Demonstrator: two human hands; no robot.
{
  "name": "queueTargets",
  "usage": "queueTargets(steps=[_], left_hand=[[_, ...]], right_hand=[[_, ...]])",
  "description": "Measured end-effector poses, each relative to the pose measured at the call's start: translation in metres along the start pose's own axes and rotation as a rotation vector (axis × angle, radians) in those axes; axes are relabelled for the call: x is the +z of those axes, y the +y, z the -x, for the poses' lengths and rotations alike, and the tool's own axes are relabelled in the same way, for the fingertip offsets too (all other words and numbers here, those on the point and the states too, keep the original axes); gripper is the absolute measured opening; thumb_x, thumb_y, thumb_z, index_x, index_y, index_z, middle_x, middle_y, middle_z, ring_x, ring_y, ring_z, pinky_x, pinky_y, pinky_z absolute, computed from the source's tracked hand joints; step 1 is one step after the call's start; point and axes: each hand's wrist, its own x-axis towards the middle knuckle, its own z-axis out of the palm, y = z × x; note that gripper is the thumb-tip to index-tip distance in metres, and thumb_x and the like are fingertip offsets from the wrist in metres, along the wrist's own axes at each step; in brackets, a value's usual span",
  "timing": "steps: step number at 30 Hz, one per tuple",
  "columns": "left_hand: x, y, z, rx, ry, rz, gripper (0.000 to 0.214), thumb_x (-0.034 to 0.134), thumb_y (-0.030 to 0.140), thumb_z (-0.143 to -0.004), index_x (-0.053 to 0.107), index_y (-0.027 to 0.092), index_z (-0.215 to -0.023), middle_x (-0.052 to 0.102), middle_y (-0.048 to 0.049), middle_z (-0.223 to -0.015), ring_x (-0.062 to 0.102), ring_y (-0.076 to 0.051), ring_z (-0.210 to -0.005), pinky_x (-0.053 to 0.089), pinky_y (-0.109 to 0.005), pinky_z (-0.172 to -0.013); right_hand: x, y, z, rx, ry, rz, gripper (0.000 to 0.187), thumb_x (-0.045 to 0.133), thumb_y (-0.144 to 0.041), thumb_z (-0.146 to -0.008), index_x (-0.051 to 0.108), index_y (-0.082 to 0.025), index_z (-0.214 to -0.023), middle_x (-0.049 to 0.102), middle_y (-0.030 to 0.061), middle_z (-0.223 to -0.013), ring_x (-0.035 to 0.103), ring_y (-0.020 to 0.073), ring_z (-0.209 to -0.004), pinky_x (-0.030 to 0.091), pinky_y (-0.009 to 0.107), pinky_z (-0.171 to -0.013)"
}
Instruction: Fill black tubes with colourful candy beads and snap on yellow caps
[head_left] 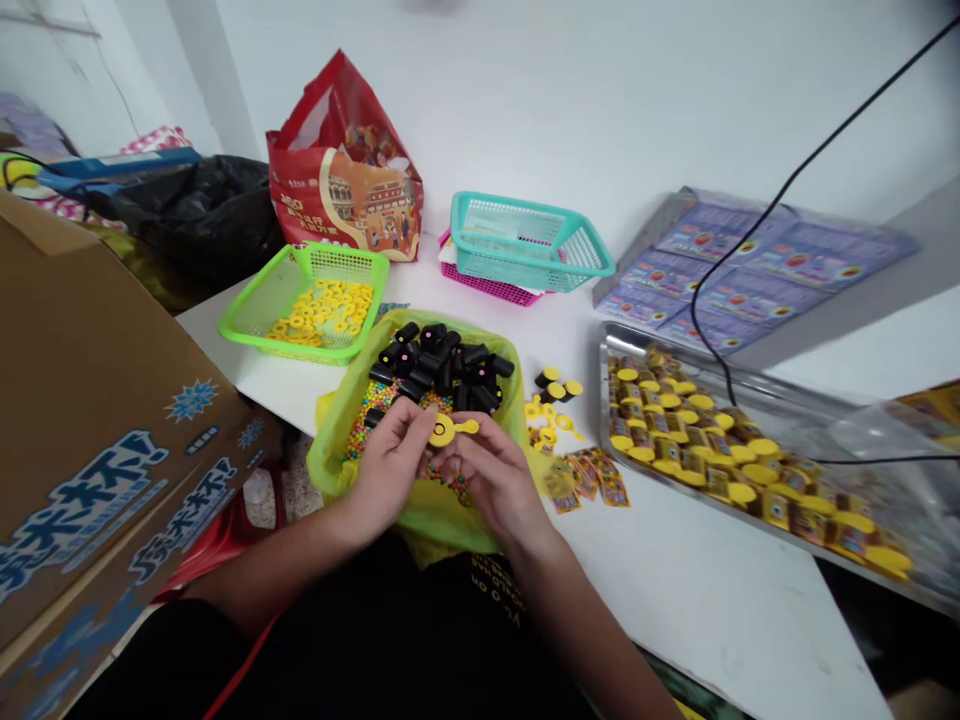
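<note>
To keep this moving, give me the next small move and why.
Probably press the yellow cap held by your left hand and right hand onto a black tube: more such tubes lie in the green bag, and capped tubes sit beside it.

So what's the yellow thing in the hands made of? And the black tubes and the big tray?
The yellow piece looks like smooth plastic, with a bright, even colour and a soft shine. The black tubes seem to be plastic too, slightly glossy, but they're hard to tell. The tray looks like metal, probably steel, because its rim shines silver.
</note>
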Motion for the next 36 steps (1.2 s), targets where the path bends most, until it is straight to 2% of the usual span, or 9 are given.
queueTargets(steps=[3, 9, 15, 20, 26, 31, 36], left_hand=[[-0.002, 0.002, -0.001, -0.012, -0.013, 0.022, 0.042, 0.066, 0.056, -0.088, 0.049, 0.02, -0.075, 0.046, 0.0075, -0.058, 0.038, -0.006, -0.044, 0.027, -0.02, -0.042], [-0.002, 0.005, 0.001, 0.037, -0.117, -0.047, 0.037, 0.064, 0.051, -0.092, 0.052, 0.019, -0.077, 0.05, 0.0062, -0.059, 0.04, -0.007, -0.048, 0.031, -0.02, -0.046], [-0.001, 0.008, 0.0, 0.03, -0.126, -0.163, 0.04, 0.061, 0.054, -0.092, 0.051, 0.02, -0.074, 0.046, 0.006, -0.06, 0.037, -0.008, -0.05, 0.031, -0.023, -0.049], [-0.001, 0.007, 0.0, 0.12, -0.091, -0.325, 0.043, 0.06, 0.053, -0.092, 0.046, 0.02, -0.067, 0.038, 0.0064, -0.061, 0.035, -0.01, -0.055, 0.033, -0.024, -0.053], [-0.001, 0.007, 0.001, 0.159, -0.112, -0.397, 0.033, 0.06, 0.045, -0.093, 0.053, 0.02, -0.073, 0.048, 0.0045, -0.065, 0.045, -0.012, -0.06, 0.039, -0.023, -0.057], [0.004, 0.01, 0.003, 0.17, -0.138, -0.411, 0.037, 0.063, 0.046, -0.091, 0.051, 0.02, -0.067, 0.044, 0.0052, -0.06, 0.04, -0.011, -0.055, 0.035, -0.023, -0.052], [0.006, 0.007, 0.001, 0.056, -0.149, -0.37, 0.037, 0.065, 0.049, -0.09, 0.052, 0.02, -0.069, 0.042, 0.0062, -0.059, 0.037, -0.01, -0.052, 0.032, -0.022, -0.049]], right_hand=[[-0.008, -0.006, -0.004, 0.097, -0.099, -0.089, 0.031, 0.081, -0.042, -0.077, 0.075, -0.021, -0.099, 0.074, 0.0041, -0.083, 0.07, 0.0179, -0.073, 0.052, 0.026, -0.057], [-0.007, -0.006, -0.008, 0.123, -0.032, -0.068, 0.031, 0.086, -0.044, -0.072, 0.072, -0.021, -0.089, 0.068, -0.0015, -0.066, 0.065, 0.014, -0.056, 0.048, 0.023, -0.046], [-0.001, -0.008, -0.006, 0.0, 0.085, 0.216, 0.029, 0.085, -0.04, -0.07, 0.066, -0.022, -0.083, 0.066, -0.0025, -0.068, 0.064, 0.0152, -0.053, 0.049, 0.025, -0.044], [0.003, -0.004, -0.002, -0.053, 0.128, 0.335, 0.029, 0.08, -0.042, -0.074, 0.06, -0.025, -0.083, 0.059, -0.0061, -0.063, 0.057, 0.0122, -0.047, 0.047, 0.025, -0.044], [0.0, -0.006, -0.002, -0.005, 0.035, 0.273, 0.034, 0.081, -0.049, -0.073, 0.06, -0.024, -0.084, 0.06, -0.0048, -0.069, 0.06, 0.0132, -0.054, 0.051, 0.027, -0.049], [-0.002, -0.008, 0.002, -0.043, 0.064, 0.309, 0.038, 0.084, -0.048, -0.07, 0.057, -0.024, -0.082, 0.055, -0.0069, -0.066, 0.049, 0.0091, -0.049, 0.042, 0.023, -0.045], [-0.01, -0.012, 0.007, -0.048, 0.027, 0.37, 0.033, 0.078, -0.05, -0.077, 0.06, -0.025, -0.087, 0.056, -0.0053, -0.071, 0.052, 0.0109, -0.057, 0.045, 0.025, -0.053]])
